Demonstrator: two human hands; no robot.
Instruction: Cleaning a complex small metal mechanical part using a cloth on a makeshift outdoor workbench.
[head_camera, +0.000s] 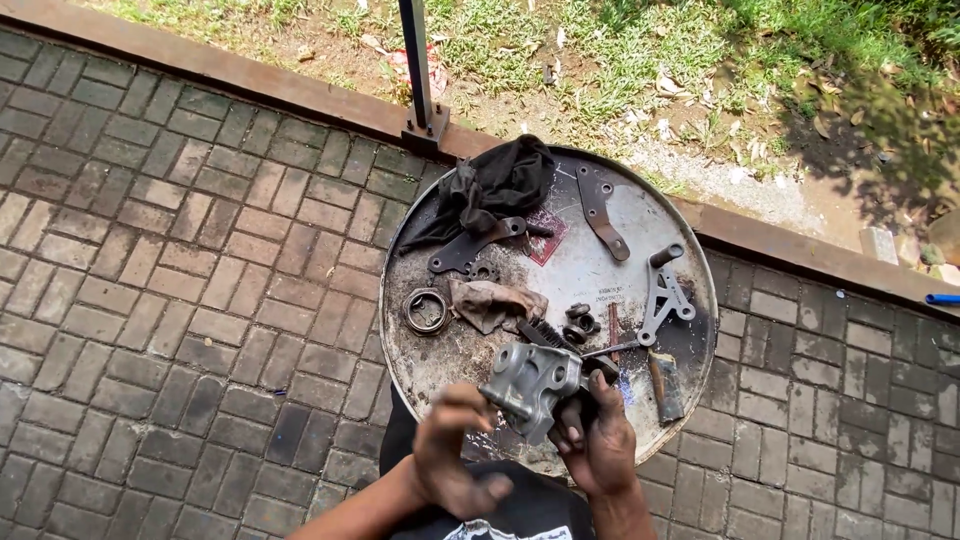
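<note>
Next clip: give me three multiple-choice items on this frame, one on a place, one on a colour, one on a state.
1. Where does the black cloth lie?
A. on the drum top's far side
B. on the grass
C. on the paving bricks

2. What colour is the metal bracket in the hands?
A. red
B. grey
C. yellow

3. How is the bracket held?
A. lying free on the drum
B. by the left hand alone
C. between both hands

Key: 1 A, it lies on the round drum top near its far rim. 2 B, bare grey metal. 3 C, the right hand grips it from below while the left hand touches its side.
</note>
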